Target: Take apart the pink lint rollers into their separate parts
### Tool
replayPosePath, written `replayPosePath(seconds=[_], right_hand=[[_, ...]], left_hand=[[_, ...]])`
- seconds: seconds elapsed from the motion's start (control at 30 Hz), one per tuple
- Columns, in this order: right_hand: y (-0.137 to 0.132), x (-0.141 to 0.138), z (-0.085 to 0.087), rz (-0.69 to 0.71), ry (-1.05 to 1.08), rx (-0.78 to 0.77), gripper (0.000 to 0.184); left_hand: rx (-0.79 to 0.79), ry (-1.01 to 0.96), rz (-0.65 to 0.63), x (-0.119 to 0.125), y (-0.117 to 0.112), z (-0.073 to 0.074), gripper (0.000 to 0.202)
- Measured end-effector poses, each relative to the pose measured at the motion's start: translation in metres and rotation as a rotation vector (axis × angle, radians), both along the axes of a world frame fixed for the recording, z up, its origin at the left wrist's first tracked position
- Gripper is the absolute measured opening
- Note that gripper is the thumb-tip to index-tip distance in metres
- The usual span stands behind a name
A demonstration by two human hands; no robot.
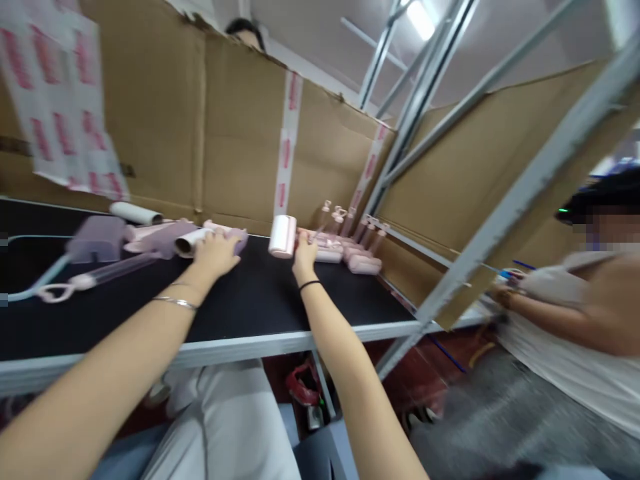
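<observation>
- From my distant place I see the bench (260,293); its top is black, and a pale metal edge runs along the front.
- On the left part there is a purple translucent box (97,237), and a light-blue tube (50,275) reaches to it.
- Just in front of this box lies a clear tube with a ring-shaped white end (57,292).
- At the back I see a white roll (134,213) on its side.
- Near it, a second roll (191,242) shows its open brown end, among purple pieces (167,238).
- Toward the right end, pink rounded pieces (364,263) lie close together, with thin clear wands (376,240) rising behind.
</observation>
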State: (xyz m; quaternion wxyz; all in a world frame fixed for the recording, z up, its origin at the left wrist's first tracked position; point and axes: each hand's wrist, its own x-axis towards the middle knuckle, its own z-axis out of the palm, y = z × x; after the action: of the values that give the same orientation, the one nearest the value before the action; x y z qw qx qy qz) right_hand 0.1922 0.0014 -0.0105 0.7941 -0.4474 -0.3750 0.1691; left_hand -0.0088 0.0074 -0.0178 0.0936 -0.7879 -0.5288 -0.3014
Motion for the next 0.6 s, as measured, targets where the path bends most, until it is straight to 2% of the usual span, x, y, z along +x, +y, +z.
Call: replayPosePath(seconds=[0.03,0.1,0.17,0.23,0.33,0.37,0.43,0.5,0.6], right_hand=[[0.0,-0.002,0.0,0.022,0.025,-0.005,0.022],[-0.002,-0.008,-0.001,0.095,0.006,-0.002,0.027],[-0.005,-0.014,-0.003,0.164,-0.062,0.004,0.031],[-0.008,-0.019,-0.006,0.223,-0.123,0.008,0.034],[-0.012,-0.025,-0.01,0.35,-0.202,-0.015,0.036],[-0.013,-0.026,-0.011,0.397,-0.236,-0.026,0.036],[-0.014,-0.028,-0.011,0.462,-0.299,-0.042,0.036],[-0.015,-0.027,-0.01,0.444,-0.333,-0.046,0.038],[-0.014,-0.02,-0.007,0.261,-0.411,-0.048,0.04]], left_hand=[[-0.041,0.007,0.044,0.001,0.001,-0.005,0.05],[-0.024,-0.05,0.107,0.005,0.003,-0.01,0.052],[0.026,-0.195,0.079,0.011,0.003,-0.009,0.045],[0.018,-0.417,-0.053,0.015,0.001,-0.003,0.04],[-0.193,-0.736,-0.385,0.02,-0.001,0.004,0.044],[-0.227,-0.81,-0.44,0.021,-0.001,0.005,0.048],[-0.229,-0.91,-0.459,0.021,-0.002,0.005,0.052],[-0.253,-0.954,-0.442,0.02,-0.004,0.006,0.043],[-0.417,-0.937,-0.503,0.02,-0.01,0.008,0.029]])
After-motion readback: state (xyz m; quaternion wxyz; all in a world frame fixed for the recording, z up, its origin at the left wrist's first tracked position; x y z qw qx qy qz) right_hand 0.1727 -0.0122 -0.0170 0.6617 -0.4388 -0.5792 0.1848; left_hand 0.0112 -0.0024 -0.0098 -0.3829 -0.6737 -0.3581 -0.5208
